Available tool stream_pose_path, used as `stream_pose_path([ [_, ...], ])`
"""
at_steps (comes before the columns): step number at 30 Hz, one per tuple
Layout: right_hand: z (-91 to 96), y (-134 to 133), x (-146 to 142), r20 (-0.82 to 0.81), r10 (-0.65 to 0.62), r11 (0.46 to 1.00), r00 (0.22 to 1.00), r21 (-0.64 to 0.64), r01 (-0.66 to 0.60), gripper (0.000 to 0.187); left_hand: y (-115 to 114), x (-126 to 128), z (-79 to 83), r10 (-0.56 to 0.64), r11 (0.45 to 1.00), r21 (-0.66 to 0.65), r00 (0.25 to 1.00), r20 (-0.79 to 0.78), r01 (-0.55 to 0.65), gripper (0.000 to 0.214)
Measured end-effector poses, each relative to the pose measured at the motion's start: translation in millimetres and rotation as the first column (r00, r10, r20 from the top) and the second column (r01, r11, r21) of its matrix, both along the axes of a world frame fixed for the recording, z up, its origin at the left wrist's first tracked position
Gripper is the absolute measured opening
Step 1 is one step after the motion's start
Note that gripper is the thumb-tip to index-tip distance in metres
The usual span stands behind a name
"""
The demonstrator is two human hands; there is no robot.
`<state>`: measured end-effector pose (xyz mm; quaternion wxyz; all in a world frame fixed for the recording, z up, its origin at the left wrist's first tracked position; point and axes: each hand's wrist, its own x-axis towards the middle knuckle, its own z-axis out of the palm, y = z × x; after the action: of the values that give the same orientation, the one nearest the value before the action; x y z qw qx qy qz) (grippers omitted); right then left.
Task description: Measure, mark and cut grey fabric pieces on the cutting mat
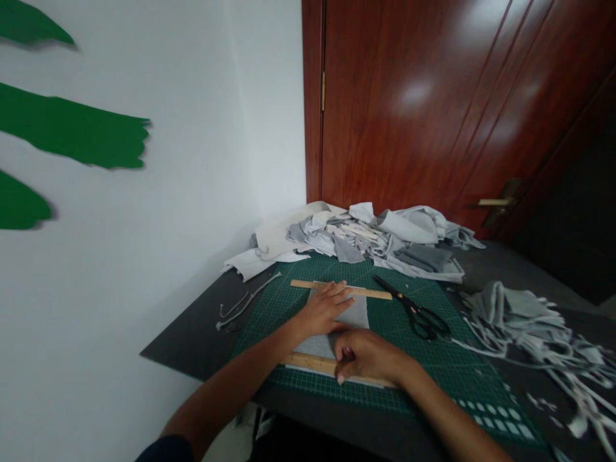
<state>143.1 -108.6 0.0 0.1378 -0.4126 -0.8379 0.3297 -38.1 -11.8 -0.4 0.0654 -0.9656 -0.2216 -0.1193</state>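
Observation:
A grey fabric piece [353,316] lies on a green cutting mat [433,301] between two wooden rulers. My left hand [323,308] lies flat and open on the fabric, its fingertips touching the far wooden ruler [370,292]. Curled fingers of my right hand [366,356] press down on the near wooden ruler [308,363] at the fabric's near edge. What, if anything, sits under those curled fingers is hidden.
Black scissors [416,311] lie on the mat right of the fabric. A heap of grey and white fabric scraps [380,237] fills the back of the dark table [192,333]; cut strips [534,333] pile at the right. White wall left, wooden door behind.

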Motion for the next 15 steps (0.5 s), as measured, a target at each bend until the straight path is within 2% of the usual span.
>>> stream_pose_path([
  [5,1.3,0.3,-1.7,-0.009,0.004,1.0,1.0,0.003,-0.004,0.034,-26.3,-0.7,2.8,0.13,0.991,0.016,0.991,-0.011,-0.13,0.053],
  [10,1.5,-0.4,-2.9,-0.003,-0.027,0.999,1.0,-0.021,0.027,0.033,-48.6,-4.5,10.5,0.181,0.982,0.061,0.983,-0.019,-0.179,0.047],
  [15,4.7,-4.4,-2.2,0.001,-0.023,0.998,1.0,-0.051,0.023,0.026,-80.1,-19.2,8.5,0.325,0.94,0.065,0.938,0.117,-0.334,0.042],
])
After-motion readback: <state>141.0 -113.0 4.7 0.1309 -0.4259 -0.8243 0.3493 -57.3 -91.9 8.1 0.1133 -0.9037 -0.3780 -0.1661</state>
